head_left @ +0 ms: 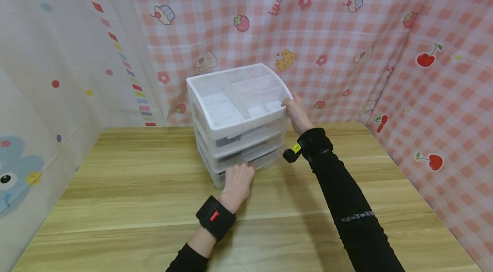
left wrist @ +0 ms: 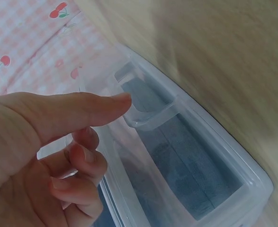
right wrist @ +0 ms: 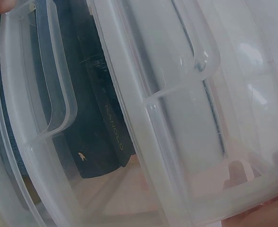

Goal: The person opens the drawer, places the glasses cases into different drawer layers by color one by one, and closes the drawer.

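Note:
A white plastic drawer organizer (head_left: pixel 216 123) stands on the wooden table, its clear drawers stacked under a divided top tray. My right hand (head_left: pixel 298 113) grips the tray's right front corner, thumb over the rim. Low at the front, my left hand (head_left: pixel 239 177) is at the bottom drawer (left wrist: pixel 214 156). In the left wrist view its thumb (left wrist: pixel 89 111) is straight near the drawer's handle and the other fingers are bent, with nothing seen between them. Dark blue material shows through that drawer. The right wrist view shows a black item (right wrist: pixel 94 142) with gold lettering inside another drawer.
The wooden table (head_left: pixel 127 203) extends around the organizer. Behind it hangs a pink checked curtain (head_left: pixel 246 40), with a white patterned curtain (head_left: pixel 50 62) at the left. Black bands are on both wrists.

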`<state>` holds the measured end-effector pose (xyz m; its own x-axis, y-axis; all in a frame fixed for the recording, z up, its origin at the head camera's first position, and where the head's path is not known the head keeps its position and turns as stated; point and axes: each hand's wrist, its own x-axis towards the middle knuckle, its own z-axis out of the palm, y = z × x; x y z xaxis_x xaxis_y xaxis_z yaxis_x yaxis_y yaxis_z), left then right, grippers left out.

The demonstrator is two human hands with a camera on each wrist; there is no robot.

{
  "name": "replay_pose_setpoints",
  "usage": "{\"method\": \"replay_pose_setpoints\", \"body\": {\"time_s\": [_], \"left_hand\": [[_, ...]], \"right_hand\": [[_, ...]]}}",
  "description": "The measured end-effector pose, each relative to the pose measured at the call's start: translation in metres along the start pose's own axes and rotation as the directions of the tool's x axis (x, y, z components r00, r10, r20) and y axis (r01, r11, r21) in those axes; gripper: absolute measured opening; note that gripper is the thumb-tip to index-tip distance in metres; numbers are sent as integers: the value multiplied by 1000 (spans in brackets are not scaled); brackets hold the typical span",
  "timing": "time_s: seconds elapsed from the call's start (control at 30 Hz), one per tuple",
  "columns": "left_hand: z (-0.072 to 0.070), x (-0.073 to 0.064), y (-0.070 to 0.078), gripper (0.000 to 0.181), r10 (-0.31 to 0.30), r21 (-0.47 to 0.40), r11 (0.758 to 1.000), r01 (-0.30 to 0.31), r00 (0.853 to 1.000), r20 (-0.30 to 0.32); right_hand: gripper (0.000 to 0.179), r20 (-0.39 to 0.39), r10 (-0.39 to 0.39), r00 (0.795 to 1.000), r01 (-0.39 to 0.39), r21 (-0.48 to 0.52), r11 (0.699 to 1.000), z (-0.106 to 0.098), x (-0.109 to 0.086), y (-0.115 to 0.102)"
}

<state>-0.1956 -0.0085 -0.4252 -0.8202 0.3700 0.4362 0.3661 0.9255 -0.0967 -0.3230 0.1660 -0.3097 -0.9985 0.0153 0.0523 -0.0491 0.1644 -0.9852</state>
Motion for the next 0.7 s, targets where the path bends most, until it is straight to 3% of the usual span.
{"method": "replay_pose_setpoints", "body": {"time_s": [0.3,0.37,0.47,0.57,0.7], "left_hand": [[1,-1,1,40,-17,6,1000,17,1000,26],[1,-1,0,39,-8,-15,1000,9,999,44],[-3,-1,-5,16,25,-115,993,-15,996,87],[-15,2,-15,2,80,-310,951,-10,973,214],[-42,5,-31,14,227,-555,832,16,903,365]], "right_hand": [[62,-1,-1,1000,1,2,1000,2,1,0],[62,-2,0,1000,0,2,1000,2,1,0],[63,-3,0,1000,0,-6,1000,2,1,0],[62,-4,1,1000,-1,-3,1000,1,0,1],[61,1,-7,1000,7,3,1000,0,0,1]]}}
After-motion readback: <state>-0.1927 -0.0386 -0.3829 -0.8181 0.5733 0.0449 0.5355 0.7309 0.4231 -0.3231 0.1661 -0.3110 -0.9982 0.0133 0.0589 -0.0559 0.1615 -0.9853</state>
